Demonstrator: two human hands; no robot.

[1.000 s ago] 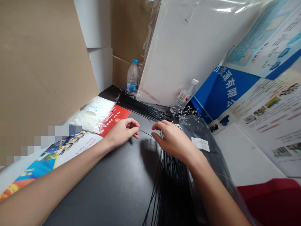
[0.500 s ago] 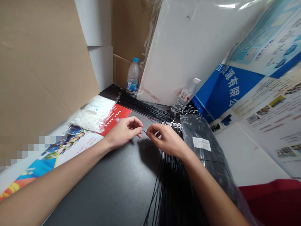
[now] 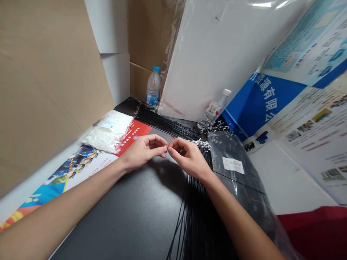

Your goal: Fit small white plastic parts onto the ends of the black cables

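Above the dark tabletop, my left hand and my right hand meet fingertip to fingertip. The left thumb and forefinger pinch a tiny pale piece, likely a small white connector, mostly covered by the fingers. My right hand is closed in a pinch on a thin black wire, whose length shows behind the wrist across the plastic bag; its tip is hidden between the fingers. Beneath and beside the right forearm lies a bundle of black wires with white connectors at their far ends.
A bag of white pieces rests on printed sheets at left. More black wires lie along the back, near two bottles. A clear plastic bag sits at right. Cardboard and white panels enclose the table.
My right hand has moved slightly left, closing the gap to my left fingertips. The short stretch of wire between them is now hidden, and the trailing wire has shifted over the bag.
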